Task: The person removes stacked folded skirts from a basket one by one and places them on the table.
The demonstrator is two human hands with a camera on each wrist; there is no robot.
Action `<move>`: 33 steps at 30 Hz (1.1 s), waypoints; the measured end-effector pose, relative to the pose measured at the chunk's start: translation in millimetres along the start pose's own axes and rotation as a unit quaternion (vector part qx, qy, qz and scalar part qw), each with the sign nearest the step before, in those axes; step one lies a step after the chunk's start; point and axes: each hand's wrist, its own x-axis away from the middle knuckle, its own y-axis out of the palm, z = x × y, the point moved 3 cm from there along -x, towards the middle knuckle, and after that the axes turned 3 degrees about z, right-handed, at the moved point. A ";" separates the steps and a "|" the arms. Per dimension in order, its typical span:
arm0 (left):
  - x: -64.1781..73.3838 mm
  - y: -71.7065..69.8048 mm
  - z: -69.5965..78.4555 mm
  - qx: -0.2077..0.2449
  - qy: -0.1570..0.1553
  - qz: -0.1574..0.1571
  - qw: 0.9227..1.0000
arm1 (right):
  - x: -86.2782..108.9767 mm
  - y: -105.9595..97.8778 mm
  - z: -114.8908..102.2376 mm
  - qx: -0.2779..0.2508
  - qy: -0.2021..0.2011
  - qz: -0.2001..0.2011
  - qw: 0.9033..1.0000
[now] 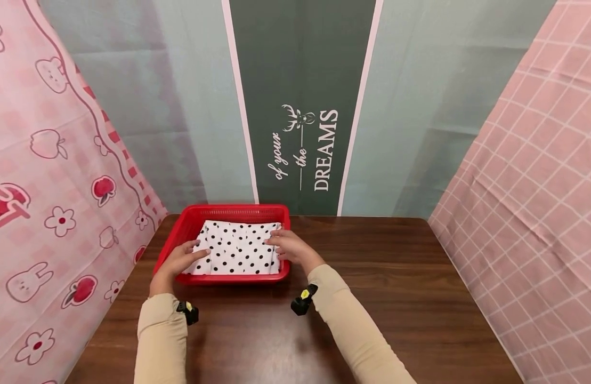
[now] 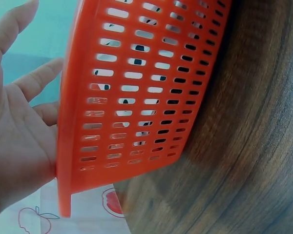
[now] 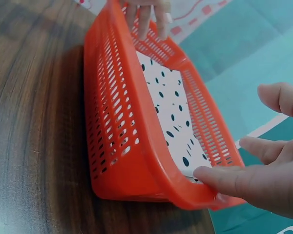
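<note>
A white cloth with black dots (image 1: 240,248) lies folded flat inside a red plastic basket (image 1: 237,279) with slotted walls. Over the basket's left end reaches my left hand (image 1: 180,260), fingers extended above the cloth's left side. My right hand (image 1: 294,247) is at the right rim, its fingers spread and fairly straight over the cloth's right edge. In the right wrist view a finger of the right hand (image 3: 263,183) overlaps the basket's rim close to the cloth. From the left wrist, the left hand (image 2: 24,122) shows loosely spread behind the rim.
The basket stands at the back left of a dark wooden table (image 1: 372,288). A grey-green curtain with lettering (image 1: 305,106) hangs behind it. Pink patterned cloth (image 1: 60,213) bounds the left side, pink checked cloth (image 1: 535,186) the right.
</note>
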 end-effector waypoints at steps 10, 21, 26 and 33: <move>-5.7 2.4 -3.5 -0.023 -0.036 -0.015 0.999 | -12.7 16.0 2.5 0.057 0.012 0.027 0.998; -11.9 7.7 -10.0 -0.021 -0.039 -0.008 0.999 | -12.4 24.1 14.8 0.081 0.023 0.041 0.996; -11.4 9.0 -12.1 0.025 -0.069 -0.007 0.997 | -12.6 22.8 16.4 0.079 0.035 0.039 0.996; -13.2 8.4 -10.3 0.011 -0.068 -0.018 0.997 | -18.6 28.3 17.9 0.101 0.054 0.040 0.993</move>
